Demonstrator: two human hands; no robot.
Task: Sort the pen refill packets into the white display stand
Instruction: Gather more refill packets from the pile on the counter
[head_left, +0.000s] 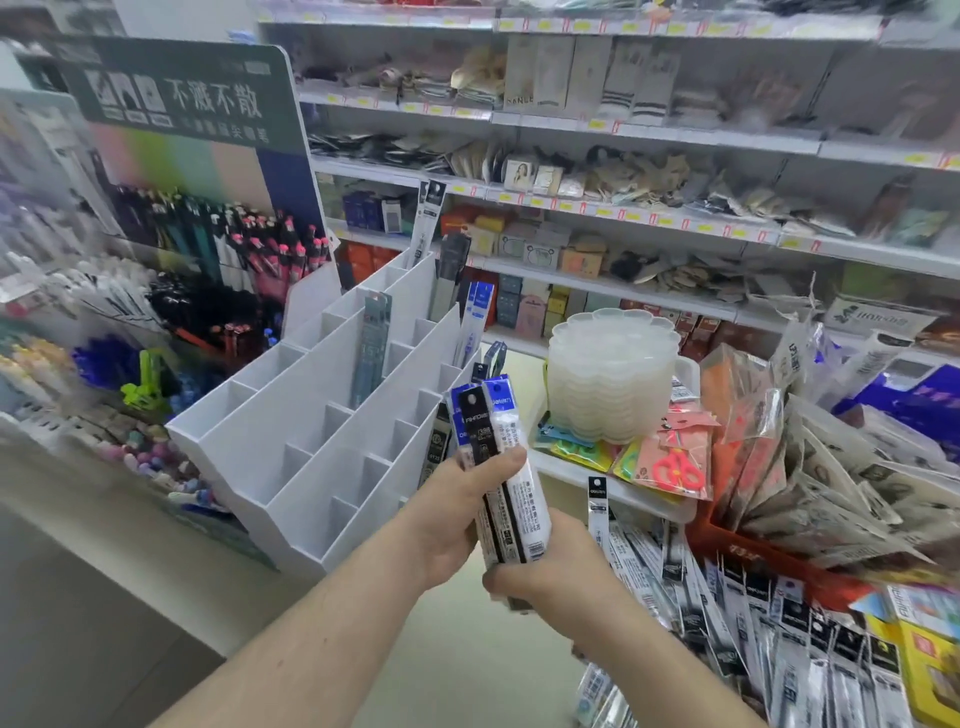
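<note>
While gripped from both sides, stack of packets (501, 467) upright in mid-frame, long axis running near-to-far up the view, hang-hole tops pointing up and slightly left, bottoms down toward the wrists. Left hand (457, 519) wrapped round the stack's left edge, thumb pressed across the front of the black-topped packet. Right hand (550, 566) curled under the lower end, fingers closed round the bottoms. Black header in front, blue headers just behind and beside it.

Left of the hands, white stand (332, 431), tiered, its slots running diagonally from near-left to far-right. Grey packet (371, 353) upright in a middle slot, top pointing up. More packets standing along the stand's right side and far corner, also upright.

Near right, heap of loose packets (753, 623), lying flat and fanned, tops mostly toward the far side. Beyond it, stacked clear tubs (613, 374) and red scissors (678, 467) in a pink pack.
</note>
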